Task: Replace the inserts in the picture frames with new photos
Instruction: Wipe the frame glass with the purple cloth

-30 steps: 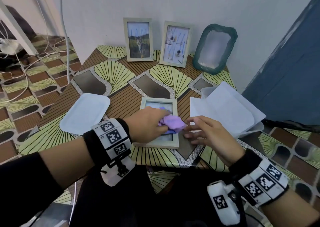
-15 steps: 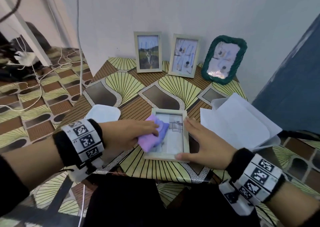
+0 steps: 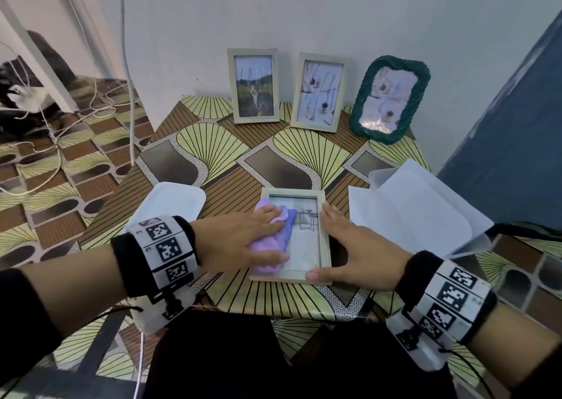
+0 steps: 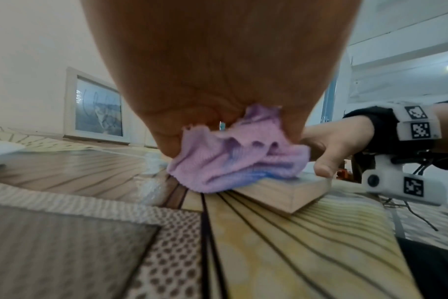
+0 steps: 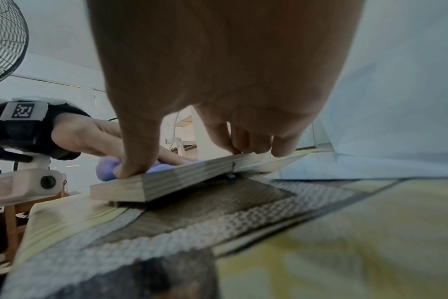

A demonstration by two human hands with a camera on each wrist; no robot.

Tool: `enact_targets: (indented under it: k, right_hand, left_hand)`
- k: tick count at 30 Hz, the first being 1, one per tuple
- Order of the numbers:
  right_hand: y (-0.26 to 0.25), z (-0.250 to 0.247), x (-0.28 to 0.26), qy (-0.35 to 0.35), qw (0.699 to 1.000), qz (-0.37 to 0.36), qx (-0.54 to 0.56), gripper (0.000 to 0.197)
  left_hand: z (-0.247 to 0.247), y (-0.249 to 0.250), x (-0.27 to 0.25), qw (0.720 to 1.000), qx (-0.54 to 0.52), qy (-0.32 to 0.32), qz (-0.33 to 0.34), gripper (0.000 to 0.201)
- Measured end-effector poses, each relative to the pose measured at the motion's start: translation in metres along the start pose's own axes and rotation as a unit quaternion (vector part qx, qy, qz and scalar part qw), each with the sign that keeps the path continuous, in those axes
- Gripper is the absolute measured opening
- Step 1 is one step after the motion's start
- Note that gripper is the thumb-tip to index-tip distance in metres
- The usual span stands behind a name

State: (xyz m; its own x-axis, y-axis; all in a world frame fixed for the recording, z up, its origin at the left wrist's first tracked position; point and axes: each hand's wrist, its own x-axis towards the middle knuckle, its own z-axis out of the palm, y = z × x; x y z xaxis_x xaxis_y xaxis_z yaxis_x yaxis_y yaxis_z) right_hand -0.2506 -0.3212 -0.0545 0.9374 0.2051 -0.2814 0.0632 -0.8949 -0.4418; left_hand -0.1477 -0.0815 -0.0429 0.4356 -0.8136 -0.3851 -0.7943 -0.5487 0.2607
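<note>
Likely near the end: three frames [image 3: 317, 92] stand at the surface's [image 3: 213, 143] far edge, while the flat left hand [image 3: 240, 240] presses a cloth [image 3: 286, 225] on the last frame [image 3: 304, 246], the flat right hand [image 3: 355, 252] bracing it.

Four picture frames [image 3: 304, 240] [image 3: 254, 85] [image 3: 319, 91] [image 3: 389, 99], one cloth [image 3: 282, 231]

1 white lid [image 3: 173, 205] lies on the patterned table [image 3: 304, 152], and white cables [image 3: 56, 147] trail across the floor at left.

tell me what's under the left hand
A bunched purple cloth lies under the left hand, on the front of the flat frame. The left part of its photo is covered by cloth and hand; only the right part shows.
</note>
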Motion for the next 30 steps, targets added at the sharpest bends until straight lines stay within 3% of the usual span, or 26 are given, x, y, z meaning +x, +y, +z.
enact_targets:
  k: [3,7,9,14,18,24,30]
  right_hand:
    - [0.0,-0.001,0.0,-0.007,1.0,0.005,-0.007,0.123]
    - [0.0,-0.003,0.0,-0.018,1.0,0.008,-0.019,0.122]
    - [0.001,-0.004,0.001,-0.025,0.999,0.01,-0.023,0.122]
    - [0.002,-0.005,0.003,-0.033,0.999,0.008,-0.033,0.123]
    - [0.002,-0.005,0.003,-0.036,0.999,0.003,-0.033,0.123]
    - [0.001,-0.006,0.001,-0.036,0.999,0.001,-0.036,0.121]
    - [0.002,-0.006,0.001,-0.031,0.999,0.002,-0.036,0.12]
  left_hand:
    - [-0.002,-0.006,-0.005,0.997,0.009,0.05,0.06,0.06]
    - [-0.003,-0.017,-0.02,0.981,-0.03,0.057,0.183,0.05]
    - [-0.001,-0.015,-0.02,0.976,-0.035,0.047,0.211,0.046]
    - [-0.005,-0.005,-0.003,0.975,-0.012,-0.006,0.223,0.043]
    - [-0.01,0.002,0.009,0.973,0.044,-0.06,0.22,0.064]
    - [-0.003,0.013,0.03,0.98,0.058,-0.014,0.191,0.049]
    - [0.004,0.012,0.033,0.986,0.053,-0.01,0.159,0.059]
